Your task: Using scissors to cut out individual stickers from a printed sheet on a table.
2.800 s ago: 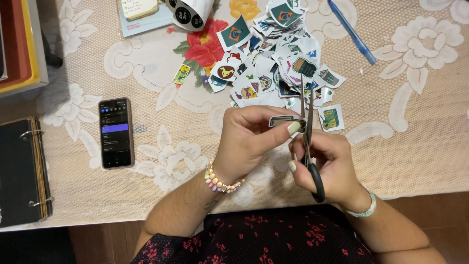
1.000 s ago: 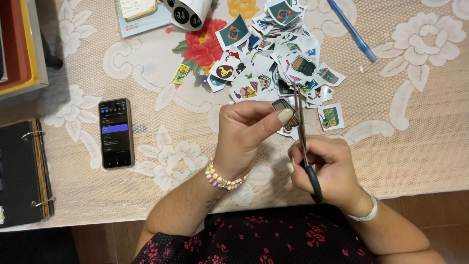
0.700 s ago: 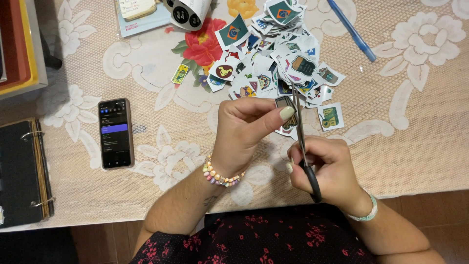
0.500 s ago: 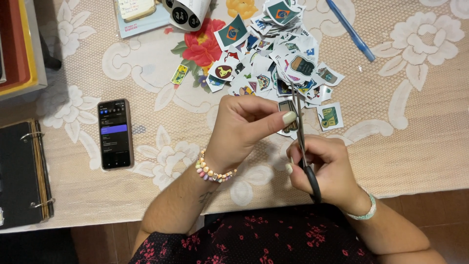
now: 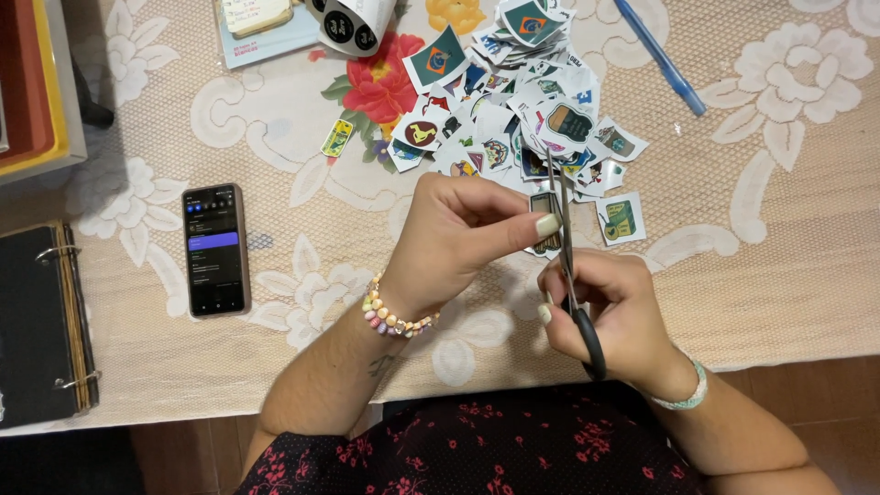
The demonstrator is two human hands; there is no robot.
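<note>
My left hand (image 5: 458, 234) pinches a small paper sticker (image 5: 546, 220) between thumb and fingers, just above the table. My right hand (image 5: 614, 312) grips black-handled scissors (image 5: 573, 275), whose blades point away from me and run along the sticker's right edge. Beyond both hands lies a heap of cut-out stickers (image 5: 513, 101) on the lace tablecloth (image 5: 779, 211). A single cut-out with a green box picture (image 5: 621, 218) lies just right of the scissor blades.
A black phone (image 5: 216, 249) with a lit screen lies to the left. A dark ring binder (image 5: 41, 321) sits at the left table edge. A blue pen (image 5: 658, 55) lies at the back right, a white tape-like roll (image 5: 353, 20) at the back.
My left hand has turned the sticker slightly and shifted a little right. The scissors have stayed at the sticker's edge, the blades moving only slightly.
</note>
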